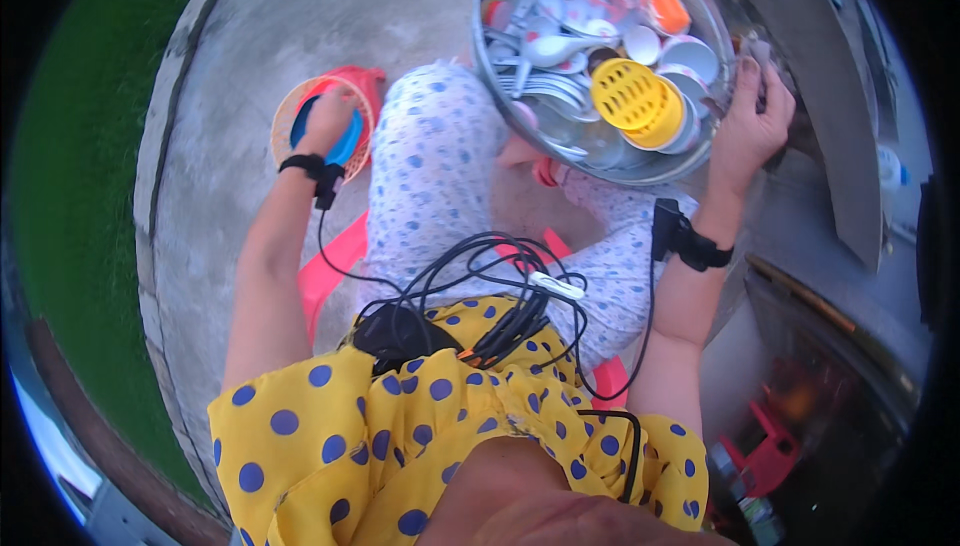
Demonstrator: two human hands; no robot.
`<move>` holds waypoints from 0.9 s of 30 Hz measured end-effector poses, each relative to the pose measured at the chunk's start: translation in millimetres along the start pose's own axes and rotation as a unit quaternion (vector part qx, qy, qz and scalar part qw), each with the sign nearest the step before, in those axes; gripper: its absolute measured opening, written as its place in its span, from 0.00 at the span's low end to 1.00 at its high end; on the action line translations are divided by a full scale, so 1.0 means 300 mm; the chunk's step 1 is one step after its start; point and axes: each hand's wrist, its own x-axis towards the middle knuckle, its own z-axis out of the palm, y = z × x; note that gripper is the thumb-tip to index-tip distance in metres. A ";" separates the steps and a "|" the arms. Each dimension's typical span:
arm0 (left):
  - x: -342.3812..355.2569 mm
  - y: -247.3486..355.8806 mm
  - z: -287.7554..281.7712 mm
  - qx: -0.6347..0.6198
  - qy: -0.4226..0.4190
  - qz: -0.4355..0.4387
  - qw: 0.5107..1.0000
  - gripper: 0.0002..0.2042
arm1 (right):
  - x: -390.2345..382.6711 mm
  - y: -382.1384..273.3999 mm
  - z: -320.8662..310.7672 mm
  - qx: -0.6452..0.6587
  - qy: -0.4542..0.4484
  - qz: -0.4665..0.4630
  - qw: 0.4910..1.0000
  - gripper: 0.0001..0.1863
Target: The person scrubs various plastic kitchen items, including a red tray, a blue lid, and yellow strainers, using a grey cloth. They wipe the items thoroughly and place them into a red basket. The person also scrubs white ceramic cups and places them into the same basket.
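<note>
My left hand (pixel 331 118) reaches down into a peach-coloured plastic basket (pixel 283 134) on the left, its fingers curled at the rim of a blue bowl (pixel 347 145). Part of that bowl is hidden under the hand. A red plastic piece (pixel 362 78) sits against the basket's far side. On the right, beside a large round metal tub (pixel 640 174), my right hand (pixel 757 116) pinches a small greyish, cloth-like piece (pixel 757 50). Piled in the tub are white plates (pixel 556 92), spoons (pixel 553 49), cups (pixel 688 58), an orange container (pixel 665 9) and a yellow slotted holder (pixel 628 96).
Concrete floor (pixel 270 21) lies around me, with a raised kerb (pixel 147 186) and green grass (pixel 80 146) at the left. Coiled black cables (pixel 480 286) rest on my lap. Under me are red stool legs (pixel 335 261); a red stool (pixel 765 446) stands lower right.
</note>
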 end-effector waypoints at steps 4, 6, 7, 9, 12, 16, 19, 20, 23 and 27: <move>0.109 0.253 -0.202 -0.142 0.081 -0.002 0.987 0.20 | 0.020 -0.035 -0.044 0.304 0.019 0.321 0.897 0.14; 0.092 0.497 -0.362 -0.165 0.107 0.039 0.980 0.20 | 0.030 0.024 -0.058 0.398 0.042 0.357 0.844 0.14; 0.069 0.619 -0.427 -0.170 0.115 0.081 0.975 0.19 | 0.037 0.053 -0.065 0.446 0.052 0.373 0.812 0.14; 0.017 0.849 -0.485 -0.213 0.098 0.189 0.954 0.19 | 0.048 0.079 -0.082 0.480 0.058 0.452 0.750 0.16; -0.033 1.143 -0.426 -0.174 0.017 0.338 0.925 0.19 | 0.050 0.119 -0.079 0.511 0.078 0.522 0.679 0.15; -0.051 1.419 -0.214 -0.032 -0.100 0.418 0.903 0.21 | 0.044 0.079 -0.083 0.498 0.098 0.503 0.699 0.16; -0.028 1.523 -0.075 0.104 -0.145 0.429 0.886 0.24 | 0.047 0.089 -0.088 0.515 0.089 0.495 0.694 0.17; -0.032 1.537 -0.056 0.125 -0.170 0.425 0.880 0.24 | 0.046 0.099 -0.089 0.514 0.090 0.497 0.693 0.15; -0.030 1.538 0.002 0.170 -0.203 0.421 0.867 0.24 | 0.043 0.119 -0.084 0.533 0.088 0.485 0.688 0.14; -0.012 1.458 0.068 0.180 -0.114 0.435 0.875 0.26 | 0.045 0.098 -0.083 0.543 0.096 0.478 0.684 0.13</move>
